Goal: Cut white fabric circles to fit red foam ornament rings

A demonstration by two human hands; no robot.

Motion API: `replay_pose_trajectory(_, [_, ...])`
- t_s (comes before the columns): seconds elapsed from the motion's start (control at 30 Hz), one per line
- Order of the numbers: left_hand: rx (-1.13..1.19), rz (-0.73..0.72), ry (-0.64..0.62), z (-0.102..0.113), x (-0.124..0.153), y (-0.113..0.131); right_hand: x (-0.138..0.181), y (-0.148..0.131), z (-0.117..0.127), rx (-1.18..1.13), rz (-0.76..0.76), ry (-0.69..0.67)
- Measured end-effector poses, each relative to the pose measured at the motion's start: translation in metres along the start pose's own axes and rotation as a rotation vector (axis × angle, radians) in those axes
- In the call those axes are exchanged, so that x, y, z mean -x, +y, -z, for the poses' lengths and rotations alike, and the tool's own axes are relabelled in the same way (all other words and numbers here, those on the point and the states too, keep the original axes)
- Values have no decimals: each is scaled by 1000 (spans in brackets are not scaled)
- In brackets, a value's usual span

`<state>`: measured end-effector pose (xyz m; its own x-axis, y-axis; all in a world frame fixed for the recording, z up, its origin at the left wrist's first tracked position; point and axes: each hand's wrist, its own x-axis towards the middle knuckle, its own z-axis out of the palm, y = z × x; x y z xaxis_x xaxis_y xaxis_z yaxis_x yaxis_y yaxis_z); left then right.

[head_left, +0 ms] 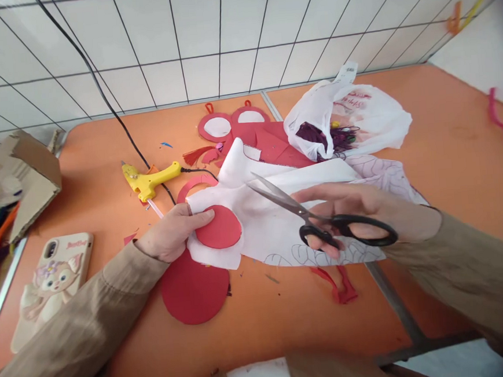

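Note:
My left hand (170,232) pinches a red paper disc (218,229) against a sheet of white cloth (275,221), thumb on top of the disc. The sheet's edge is cut beside the disc and purple line drawings show on its lower part. In my right hand (361,203) is a pair of black-handled scissors (299,208), fingers in the handle loops. The blades point up and left over the white sheet, slightly apart. Below my left hand lies a larger red disc (194,292), partly covered by the sheet.
A yellow glue gun (150,179) lies at left with its cord. A phone (58,279) and a cardboard box (33,176) are further left. Behind the sheet are red ring pieces (202,125) and a white plastic bag (367,115) with dark purple thread. A red ribbon (344,288) lies in front.

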<state>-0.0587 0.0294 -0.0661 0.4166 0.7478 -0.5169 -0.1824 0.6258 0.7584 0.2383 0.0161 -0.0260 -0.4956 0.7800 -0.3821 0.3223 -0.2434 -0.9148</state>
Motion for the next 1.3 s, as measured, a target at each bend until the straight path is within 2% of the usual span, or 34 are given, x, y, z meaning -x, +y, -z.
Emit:
replay_pose_trajectory(0.07, [2,3,-1,0,0,0,-3,1,-9,86,31,60])
replay_pose_trajectory(0.2, [14,13,28,-1,0,0,-14,4,-4,38,86,-239])
replay_pose_trajectory(0.27, [25,19,41,-1,-1,0,-19,4,3,45,59,-298])
replay_pose_trajectory(0.37, [35,19,45,0,-1,0,-24,2,10,131,-8,-300])
replay_pose_trajectory(0.47, [40,18,45,0,1,1,-25,3,6,127,-76,-237])
replay_pose_trajectory(0.6, [73,22,23,-2,2,4,-26,9,-5,94,-47,-89])
replay_pose_trajectory(0.67, [89,23,19,-4,3,5,-30,11,-8,52,-35,-91])
replay_pose_trajectory(0.73, [98,26,14,-4,3,5,-35,10,-5,-16,-53,-180])
replay_pose_trajectory(0.87, [113,32,-21,-5,4,4,-52,6,8,-105,-125,-510])
replay_pose_trajectory(0.93, [102,37,-31,-6,5,4,-59,7,12,-136,-97,-618])
replay_pose_trajectory(1.1, [88,51,-45,-8,6,3,-69,12,12,-129,-8,-676])
replay_pose_trajectory(1.3, [106,53,-10,-11,6,0,-76,9,8,-102,-14,-681])
